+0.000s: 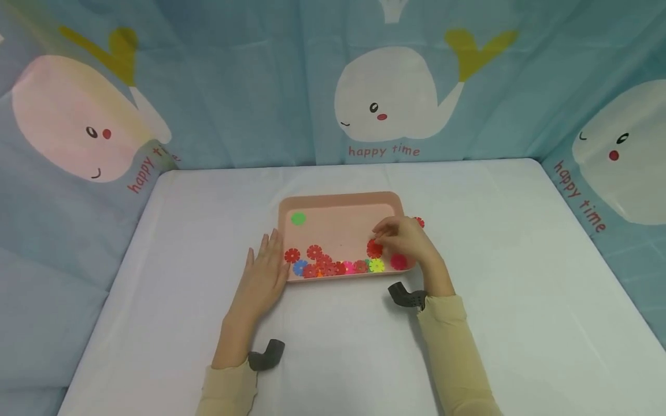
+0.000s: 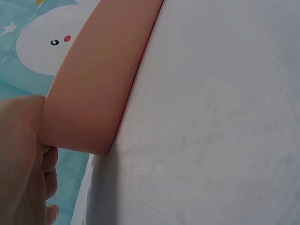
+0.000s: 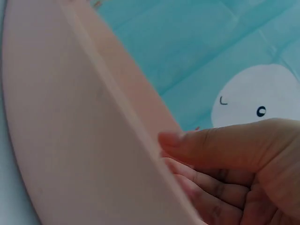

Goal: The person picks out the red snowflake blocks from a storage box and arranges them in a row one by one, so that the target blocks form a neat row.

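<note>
A shallow pink tray point(image 1: 340, 199) holds several notched plastic snowflake discs, mostly red, along its near side. My left hand point(image 1: 262, 277) lies with straight fingers against the tray's left wall; in the left wrist view that hand point(image 2: 21, 154) touches the tray's corner. Over the tray's right part is my right hand point(image 1: 408, 236), thumb and fingers bent. A red disc point(image 1: 374, 249) shows right at its fingertips; I cannot tell whether they pinch it. In the right wrist view, the tray wall point(image 3: 93, 122) partly hides the fingers of the right hand point(image 3: 234, 164).
A green disc point(image 1: 298, 218) lies alone in the tray's far left corner. Another red disc point(image 1: 419, 222) shows just outside the right wall. The tray stands on a white-covered table point(image 1: 333, 346), with a blue whale-print curtain point(image 1: 250, 86) behind and at the sides.
</note>
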Demonstrator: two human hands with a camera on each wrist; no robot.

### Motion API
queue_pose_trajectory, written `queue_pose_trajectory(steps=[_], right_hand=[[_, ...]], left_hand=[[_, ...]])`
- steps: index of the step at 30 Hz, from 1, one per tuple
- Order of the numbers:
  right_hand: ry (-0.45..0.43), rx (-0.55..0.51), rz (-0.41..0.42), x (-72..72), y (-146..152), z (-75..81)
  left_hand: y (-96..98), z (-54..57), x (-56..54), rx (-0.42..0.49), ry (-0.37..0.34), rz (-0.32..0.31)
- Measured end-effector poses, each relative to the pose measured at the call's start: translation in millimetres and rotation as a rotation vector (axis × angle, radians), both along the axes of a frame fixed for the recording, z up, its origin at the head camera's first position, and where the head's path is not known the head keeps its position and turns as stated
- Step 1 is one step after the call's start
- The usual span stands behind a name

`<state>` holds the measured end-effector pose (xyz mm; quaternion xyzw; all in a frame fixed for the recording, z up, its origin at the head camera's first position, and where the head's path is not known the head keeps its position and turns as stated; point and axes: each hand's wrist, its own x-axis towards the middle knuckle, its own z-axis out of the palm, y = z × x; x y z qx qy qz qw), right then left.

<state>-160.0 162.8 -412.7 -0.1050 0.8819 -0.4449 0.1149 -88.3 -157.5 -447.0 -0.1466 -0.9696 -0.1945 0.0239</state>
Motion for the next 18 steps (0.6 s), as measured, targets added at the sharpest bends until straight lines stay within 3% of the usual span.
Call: queue_pose_trajectory(steps=[10,18], right_hand=[[0.006,0.166,0.045,-5.6,-5,0.2],[0.071,0.318,0.069,-3.1,-13,-2.3]], left_hand=[[-0.9,0.2,-0.2,0.010,-0.001,0.011],[-0.8,-0.1,0.6,0.015,-0.002,0.008]])
